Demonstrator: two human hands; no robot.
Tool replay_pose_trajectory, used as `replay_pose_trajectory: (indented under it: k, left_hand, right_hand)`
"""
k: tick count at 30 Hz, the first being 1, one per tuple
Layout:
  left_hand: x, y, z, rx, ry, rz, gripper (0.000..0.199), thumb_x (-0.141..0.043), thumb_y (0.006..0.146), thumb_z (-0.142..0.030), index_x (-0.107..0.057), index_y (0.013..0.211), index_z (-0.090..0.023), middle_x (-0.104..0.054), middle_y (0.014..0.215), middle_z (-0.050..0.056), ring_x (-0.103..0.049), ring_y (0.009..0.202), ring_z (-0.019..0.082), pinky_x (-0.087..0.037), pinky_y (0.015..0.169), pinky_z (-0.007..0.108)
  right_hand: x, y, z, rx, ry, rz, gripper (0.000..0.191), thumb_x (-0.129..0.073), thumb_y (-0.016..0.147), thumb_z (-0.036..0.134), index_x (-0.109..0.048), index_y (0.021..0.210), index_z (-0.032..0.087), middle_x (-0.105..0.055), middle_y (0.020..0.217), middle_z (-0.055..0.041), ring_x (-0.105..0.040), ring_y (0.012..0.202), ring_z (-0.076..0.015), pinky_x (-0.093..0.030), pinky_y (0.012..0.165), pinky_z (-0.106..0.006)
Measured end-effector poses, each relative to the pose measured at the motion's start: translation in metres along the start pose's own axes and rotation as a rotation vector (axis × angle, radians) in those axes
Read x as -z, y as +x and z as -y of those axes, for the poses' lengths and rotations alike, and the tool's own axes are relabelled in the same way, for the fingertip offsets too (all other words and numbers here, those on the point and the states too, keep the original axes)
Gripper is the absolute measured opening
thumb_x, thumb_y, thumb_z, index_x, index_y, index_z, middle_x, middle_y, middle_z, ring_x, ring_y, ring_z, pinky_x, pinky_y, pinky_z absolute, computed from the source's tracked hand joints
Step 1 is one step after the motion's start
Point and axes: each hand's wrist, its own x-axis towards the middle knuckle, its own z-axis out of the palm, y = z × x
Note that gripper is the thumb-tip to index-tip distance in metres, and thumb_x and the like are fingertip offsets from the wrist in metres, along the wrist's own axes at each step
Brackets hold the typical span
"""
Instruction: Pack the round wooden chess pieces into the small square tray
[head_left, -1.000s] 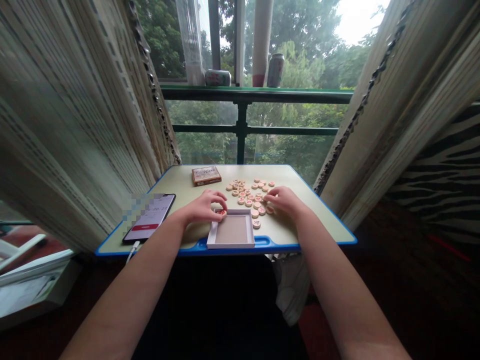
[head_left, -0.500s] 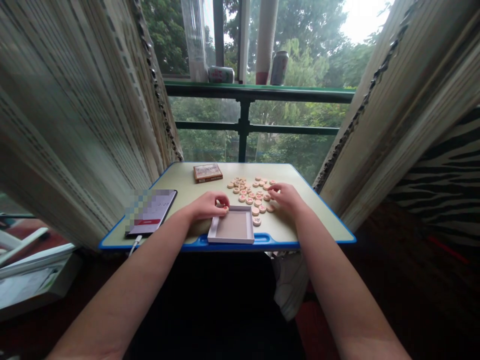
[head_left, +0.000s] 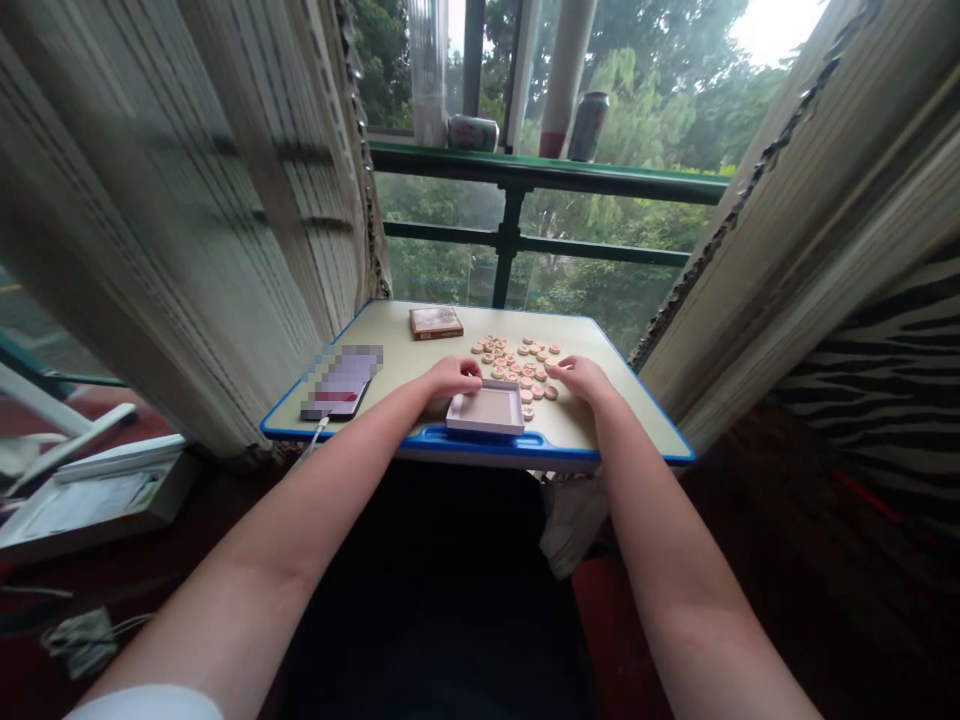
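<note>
Round wooden Chinese chess pieces (head_left: 529, 370) with carved characters lie loosely spread over the pale table, several of them close together. In front of them stands an open, shallow white box (head_left: 486, 420); the part of its bottom that shows is bare. My left hand (head_left: 452, 377) is over the box's back left corner, thumb and fingers pinched on a chess piece that they mostly cover. At the right side of the spread, my right hand (head_left: 583, 378) has its thumb and fingertips closed on another chess piece (head_left: 552, 371).
A brown printed box lid (head_left: 436, 322) lies at the back of the table (head_left: 397, 350). On the left rests a phone (head_left: 343, 382) with a white cable (head_left: 319, 432). A blue edge runs round the table. Behind it are a green railing (head_left: 555, 177) and drink cans (head_left: 589, 125).
The view has shifted, so the table appears higher and farther right. My left hand remains by the box corner with its piece; my right fingers have closed on a piece at the right.
</note>
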Motion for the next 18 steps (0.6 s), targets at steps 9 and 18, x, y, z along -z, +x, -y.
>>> replay_pose_trajectory:
  k: [9, 18]
  left_hand:
    - [-0.015, 0.000, 0.014, 0.000, -0.121, -0.091, 0.020, -0.059, 0.055, -0.014, -0.064, 0.075, -0.015, -0.061, 0.061, -0.001, -0.057, 0.060, 0.012, -0.046, 0.060, 0.023]
    - [-0.014, -0.004, 0.013, -0.001, -0.247, -0.062, 0.022, -0.060, 0.056, -0.008, -0.066, 0.077, -0.012, -0.063, 0.062, 0.001, -0.058, 0.060, 0.012, -0.047, 0.063, 0.025]
  right_hand:
    - [-0.012, -0.005, -0.004, -0.014, 0.023, -0.121, 0.037, -0.054, 0.078, 0.043, -0.070, 0.099, 0.017, -0.071, 0.093, -0.0086, -0.061, 0.082, -0.0187, -0.042, 0.070, -0.026]
    - [-0.012, -0.002, -0.008, 0.079, 0.004, -0.111, 0.035, -0.051, 0.081, 0.038, -0.071, 0.100, 0.016, -0.070, 0.101, -0.0104, -0.060, 0.091, -0.0205, -0.040, 0.075, -0.027]
